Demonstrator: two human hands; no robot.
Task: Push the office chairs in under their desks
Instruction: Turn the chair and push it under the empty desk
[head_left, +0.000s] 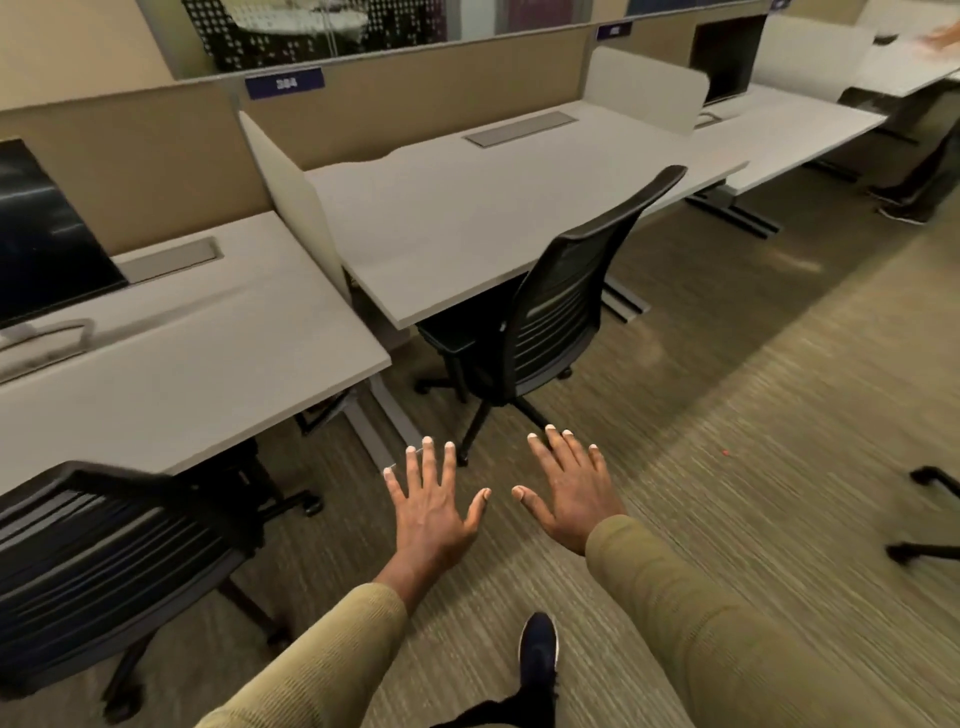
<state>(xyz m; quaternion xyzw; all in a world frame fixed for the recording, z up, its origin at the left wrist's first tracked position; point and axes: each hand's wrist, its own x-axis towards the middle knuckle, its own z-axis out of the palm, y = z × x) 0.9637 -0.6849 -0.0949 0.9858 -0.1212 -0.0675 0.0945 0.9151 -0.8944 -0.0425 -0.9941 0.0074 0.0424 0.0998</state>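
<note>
A black mesh-back office chair (556, 306) stands at the middle grey desk (467, 208), its seat partly under the front edge and its back turned a little to the right. A second black chair (98, 566) sits at the lower left, against the left desk (171, 353). My left hand (434, 506) and my right hand (569, 493) are held out flat over the carpet, fingers spread, holding nothing. Both hands are short of the middle chair, just below its wheeled base, touching neither chair.
Beige partition panels divide the desks. A dark monitor (41, 234) stands on the left desk, another (727, 57) on the far right desk. Another chair's base legs (930, 514) show at the right edge. A person's legs (919, 171) stand at the far right. My shoe (537, 649) is below.
</note>
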